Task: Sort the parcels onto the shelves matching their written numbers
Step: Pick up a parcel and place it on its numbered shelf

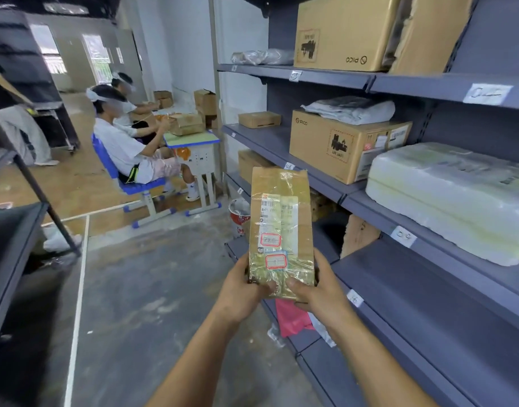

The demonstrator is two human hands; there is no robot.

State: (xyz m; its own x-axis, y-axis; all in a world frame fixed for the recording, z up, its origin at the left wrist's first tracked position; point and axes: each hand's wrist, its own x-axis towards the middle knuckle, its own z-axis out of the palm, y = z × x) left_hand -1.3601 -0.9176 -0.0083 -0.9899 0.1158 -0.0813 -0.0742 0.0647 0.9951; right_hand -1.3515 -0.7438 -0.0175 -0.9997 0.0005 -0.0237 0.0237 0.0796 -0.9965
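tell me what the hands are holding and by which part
A tape-wrapped brown parcel, upright; left hand and right hand grip its bottom end, one per side.

Grey shelving (414, 304): PICO cardboard box (334, 145), white wrapped parcel (446, 201) side by side, same tier.

The parcel (281, 230) stands upright between the left hand (240, 292) and right hand (320, 292), before the shelving (428, 304) along the right. On one shelf a bag (349, 108) lies on a box (340, 148), a block (446, 201) just right of it. Behind the parcel a bucket (237, 212) sits on the floor (149, 289); farther back left, seated people (120, 142) face a desk (193, 139)
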